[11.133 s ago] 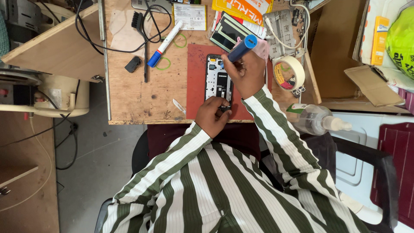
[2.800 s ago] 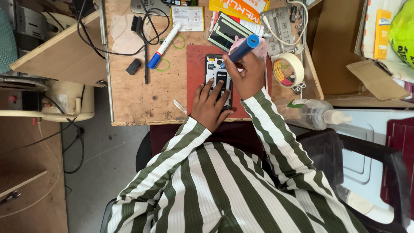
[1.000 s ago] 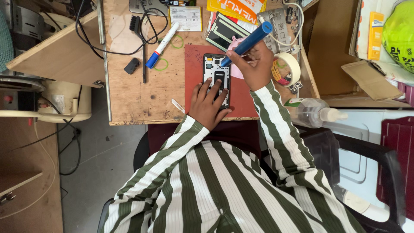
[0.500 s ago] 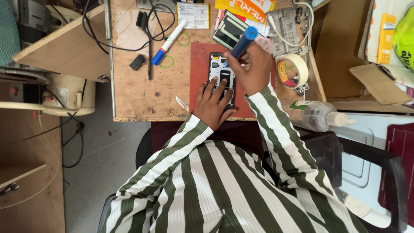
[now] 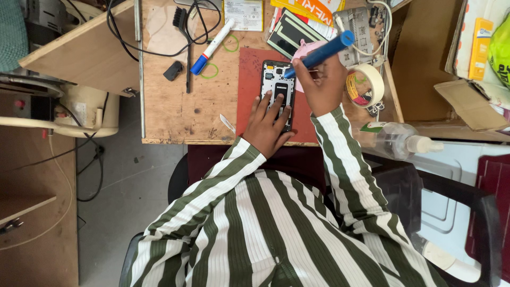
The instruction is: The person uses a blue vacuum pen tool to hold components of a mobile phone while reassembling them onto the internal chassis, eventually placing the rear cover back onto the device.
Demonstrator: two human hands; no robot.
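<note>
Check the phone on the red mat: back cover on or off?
Off. The phone lies flat on the red mat with its inner parts exposed; left hand presses it, right hand holds a blue tool to it.

Beyond the red mat [image 5: 249,74], a white labelled card [image 5: 243,8] and an orange packet [image 5: 308,5]; a yellow-and-white box [image 5: 478,40] stands far right.

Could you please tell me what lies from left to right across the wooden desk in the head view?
Black brush → blue marker → left hand → right hand holding a blue screwdriver → tape roll.
</note>
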